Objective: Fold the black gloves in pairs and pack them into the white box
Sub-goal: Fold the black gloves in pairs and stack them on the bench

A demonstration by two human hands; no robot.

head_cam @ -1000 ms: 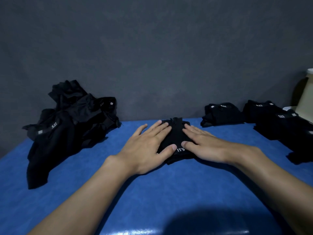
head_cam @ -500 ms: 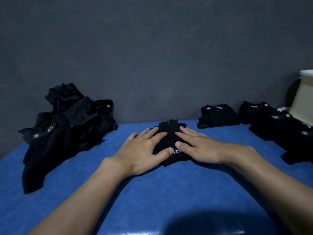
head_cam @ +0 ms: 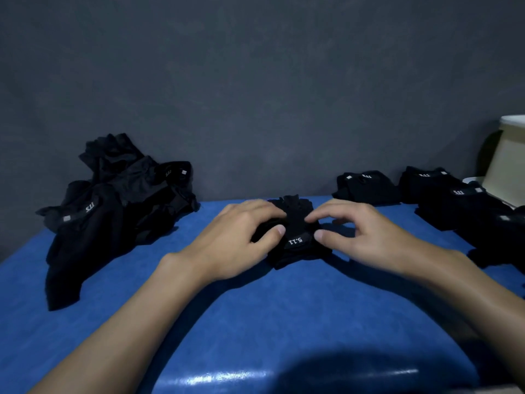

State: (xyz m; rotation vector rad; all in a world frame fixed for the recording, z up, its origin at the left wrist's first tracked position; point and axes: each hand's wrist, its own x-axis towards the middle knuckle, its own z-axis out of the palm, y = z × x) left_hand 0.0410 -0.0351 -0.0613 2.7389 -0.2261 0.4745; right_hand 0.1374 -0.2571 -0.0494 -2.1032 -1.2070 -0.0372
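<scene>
A left hand point(head_cam: 235, 240) and right hand point(head_cam: 360, 234), fingers curled, pinch the folded glove pair point(head_cam: 295, 240) mid-table. The white box point(head_cam: 508, 155) stands far right, contents hidden. Behind the blue table point(head_cam: 255, 322), a grey wall point(head_cam: 255, 81); loose gloves point(head_cam: 113, 209) left, folded pairs point(head_cam: 366, 186) right.

A table point(head_cam: 255, 322) runs from the near edge to a wall point(head_cam: 255, 95) on the far side. At the table's middle lies a folded glove bundle point(head_cam: 295, 245). The left hand point(head_cam: 235, 240) grips its left side and the right hand point(head_cam: 366, 240) pinches its right side. Far left, against the wall, sits a loose heap of gloves point(head_cam: 113, 211). Far right, folded pairs point(head_cam: 366, 186) lie side by side along the wall, with a nearer stack point(head_cam: 460, 209) at the right edge. Behind that stack, in the far right corner, stands the box point(head_cam: 508, 157).
</scene>
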